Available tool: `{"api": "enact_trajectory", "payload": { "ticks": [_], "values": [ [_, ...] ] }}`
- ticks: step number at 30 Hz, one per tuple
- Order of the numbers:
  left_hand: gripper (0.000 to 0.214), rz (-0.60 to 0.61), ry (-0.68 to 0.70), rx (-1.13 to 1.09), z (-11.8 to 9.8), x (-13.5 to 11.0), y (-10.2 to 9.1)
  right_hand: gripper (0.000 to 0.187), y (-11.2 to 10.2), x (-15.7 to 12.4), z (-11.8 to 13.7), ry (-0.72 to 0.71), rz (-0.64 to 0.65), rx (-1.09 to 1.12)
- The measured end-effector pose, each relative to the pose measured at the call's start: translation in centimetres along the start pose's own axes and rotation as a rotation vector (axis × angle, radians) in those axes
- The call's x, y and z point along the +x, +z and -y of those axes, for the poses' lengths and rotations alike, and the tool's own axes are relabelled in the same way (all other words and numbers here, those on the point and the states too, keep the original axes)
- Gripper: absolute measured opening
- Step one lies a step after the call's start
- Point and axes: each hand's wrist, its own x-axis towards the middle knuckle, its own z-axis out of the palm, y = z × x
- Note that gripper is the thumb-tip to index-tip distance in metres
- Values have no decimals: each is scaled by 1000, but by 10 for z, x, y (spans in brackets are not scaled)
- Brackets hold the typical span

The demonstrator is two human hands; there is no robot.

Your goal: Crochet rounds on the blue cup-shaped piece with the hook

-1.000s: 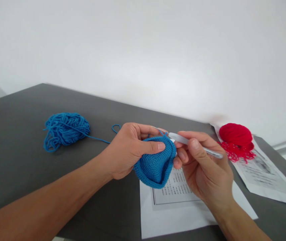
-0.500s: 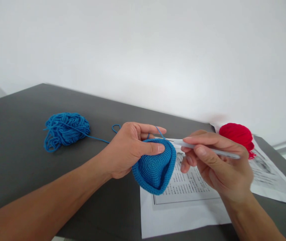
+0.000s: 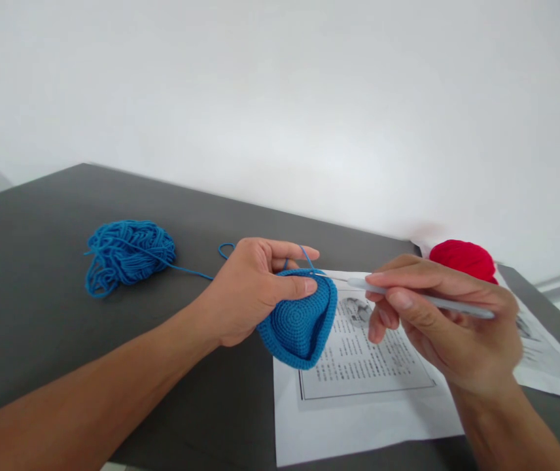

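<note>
My left hand [image 3: 253,291] pinches a round blue crochet piece [image 3: 299,324] between thumb and fingers, with a strand of blue yarn looped over the forefinger. That strand trails left across the table to a loose heap of blue yarn [image 3: 127,255]. My right hand [image 3: 449,330] grips a pale grey crochet hook [image 3: 422,301], held nearly level. The hook's thin metal tip points left and reaches the top edge of the blue piece, close to my left thumb.
A dark grey table [image 3: 39,314] meets a white wall behind. A printed white sheet [image 3: 358,386] lies under my hands. A ball of red yarn [image 3: 461,258] rests on a second printed sheet [image 3: 549,356] at the right.
My right hand has drawn away to the right with the hook, uncovering more of the printed sheet. The blue piece has tilted a little in my left hand.
</note>
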Motion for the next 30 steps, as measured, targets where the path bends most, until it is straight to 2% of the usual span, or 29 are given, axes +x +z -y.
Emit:
{"api": "enact_trajectory", "payload": {
  "ticks": [13, 20, 30],
  "values": [
    [51, -47, 161, 151, 5, 1, 0, 31, 6, -2, -4, -101, -60, -96],
    [50, -79, 245, 296, 3, 1, 0, 31, 13, 1, 5, -166, -88, -255],
    [46, -210, 394, 420, 9, -3, 6, 31, 25, 0, 8, -255, -89, -467]
  ]
}}
